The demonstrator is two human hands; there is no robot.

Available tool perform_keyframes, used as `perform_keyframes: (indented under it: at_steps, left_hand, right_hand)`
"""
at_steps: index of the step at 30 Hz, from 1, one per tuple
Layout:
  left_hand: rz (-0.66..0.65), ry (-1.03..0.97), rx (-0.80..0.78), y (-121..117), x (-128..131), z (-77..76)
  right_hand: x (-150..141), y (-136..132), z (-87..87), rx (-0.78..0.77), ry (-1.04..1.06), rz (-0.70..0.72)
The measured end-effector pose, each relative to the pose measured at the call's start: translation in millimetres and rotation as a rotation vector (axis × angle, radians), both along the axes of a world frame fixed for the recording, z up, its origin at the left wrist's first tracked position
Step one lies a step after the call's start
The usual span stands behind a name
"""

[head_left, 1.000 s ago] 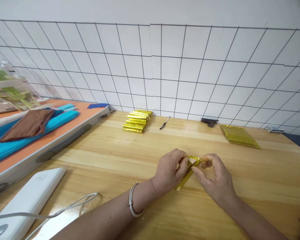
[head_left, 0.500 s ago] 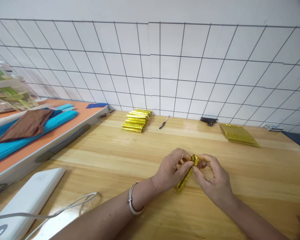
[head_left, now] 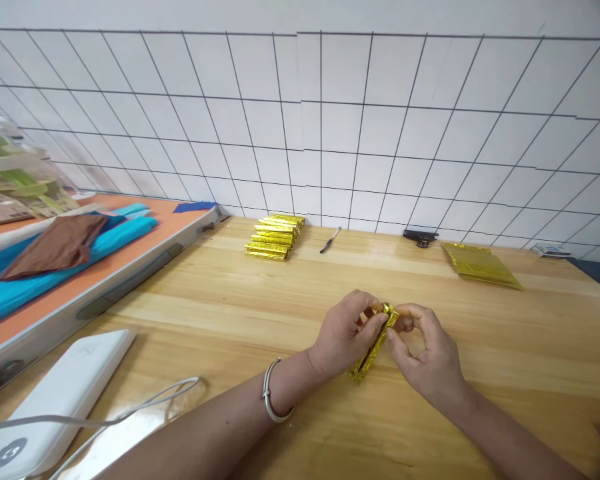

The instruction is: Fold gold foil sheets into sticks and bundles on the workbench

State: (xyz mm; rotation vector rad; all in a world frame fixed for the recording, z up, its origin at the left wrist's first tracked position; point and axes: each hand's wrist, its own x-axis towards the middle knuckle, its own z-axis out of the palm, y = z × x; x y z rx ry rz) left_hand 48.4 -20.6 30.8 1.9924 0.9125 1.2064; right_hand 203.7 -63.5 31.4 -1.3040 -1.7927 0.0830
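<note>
A narrow folded strip of shiny gold foil (head_left: 375, 350) slants between my hands over the table. My left hand (head_left: 347, 333) is closed on its left side, with the thumb laid along the strip. At the strip's upper right end, my right hand (head_left: 427, 350) pinches the foil edge between thumb and fingers. A dark gap runs lengthwise along the strip. Part of the upper end is hidden behind my fingers. Farther back lies a stack of gold foil strips (head_left: 275, 238), and a flat gold foil sheet (head_left: 483, 265) rests at the back right.
A pen (head_left: 331, 240) and a black clip (head_left: 420, 238) lie near the tiled wall. On the left are a white power bank (head_left: 60, 400) with a cable (head_left: 145, 402), and an orange surface (head_left: 130, 267) with blue rolls and brown paper (head_left: 55, 247).
The foil's upper end, bunched before, now looks flatter, and the dark gap along the strip shows more. Both hands keep their hold. The view has tilted slightly.
</note>
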Motion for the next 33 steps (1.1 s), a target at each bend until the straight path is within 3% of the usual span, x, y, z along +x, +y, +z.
perform_keyframes:
  at_steps: [25, 33]
  left_hand:
    - [-0.118, 0.124, 0.026, -3.7, -3.6, 12.3]
    - [-0.058, 0.046, -0.049, -4.2, 1.5, 4.4]
  right_hand:
    - [4.6, 1.9, 3.6, -0.021, -0.001, 0.007]
    - [5.4, 4.4, 2.4, -0.008, -0.004, 0.043]
